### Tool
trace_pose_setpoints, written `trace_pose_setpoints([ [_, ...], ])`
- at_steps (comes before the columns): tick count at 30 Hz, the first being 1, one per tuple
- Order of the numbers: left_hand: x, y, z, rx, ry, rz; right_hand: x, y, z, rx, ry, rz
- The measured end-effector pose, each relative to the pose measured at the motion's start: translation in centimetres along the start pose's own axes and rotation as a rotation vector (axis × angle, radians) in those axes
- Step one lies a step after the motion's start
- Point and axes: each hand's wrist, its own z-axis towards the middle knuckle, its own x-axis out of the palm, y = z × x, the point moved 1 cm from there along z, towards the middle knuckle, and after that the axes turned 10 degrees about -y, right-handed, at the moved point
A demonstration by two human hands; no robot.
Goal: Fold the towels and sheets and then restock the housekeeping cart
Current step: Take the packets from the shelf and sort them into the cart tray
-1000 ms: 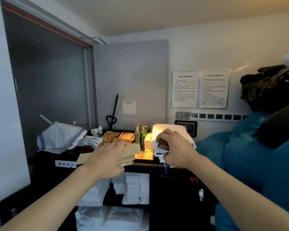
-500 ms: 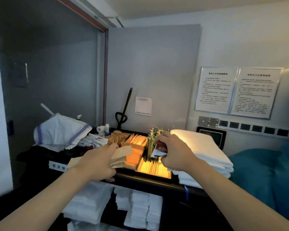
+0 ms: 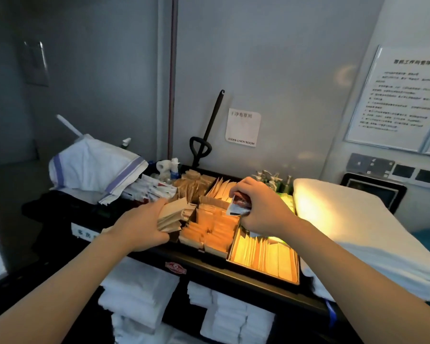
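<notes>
Left hand (image 3: pixel 144 225) clamped on tan packet stack (image 3: pixel 173 217), right hand (image 3: pixel 263 209) pinching red-printed sachets (image 3: pixel 237 207) over cart tray (image 3: pixel 258 276); loose grip risks mixed compartments.

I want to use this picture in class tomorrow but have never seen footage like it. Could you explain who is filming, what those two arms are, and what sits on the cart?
No machine here: a person wears a camera on the head, so you look down along their own bare arms. They stand at a black housekeeping cart. The left hand grips a stack of tan paper packets. The right hand pinches a small red-and-white sachet over the top tray's compartments of more packets. Folded white towels lie on the right, and others fill the shelf below.
</notes>
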Motion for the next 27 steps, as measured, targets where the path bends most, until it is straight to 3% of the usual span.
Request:
trace_pose_setpoints([
  [10, 3.5, 4.4, 5.7, -0.169, 0.169, 0.047, 7.2, -4.9, 7.6, -0.043, 0.071, 0.178],
  [20, 7.0, 6.8, 11.5, -0.153, 0.38, 0.137, 14.3, -7.1, 12.4, -0.063, 0.077, 0.369],
  [27, 12.0, 10.4, 15.6, -0.068, 0.665, 0.212, 19.8, -7.3, 14.7, 0.056, 0.113, 0.438],
])
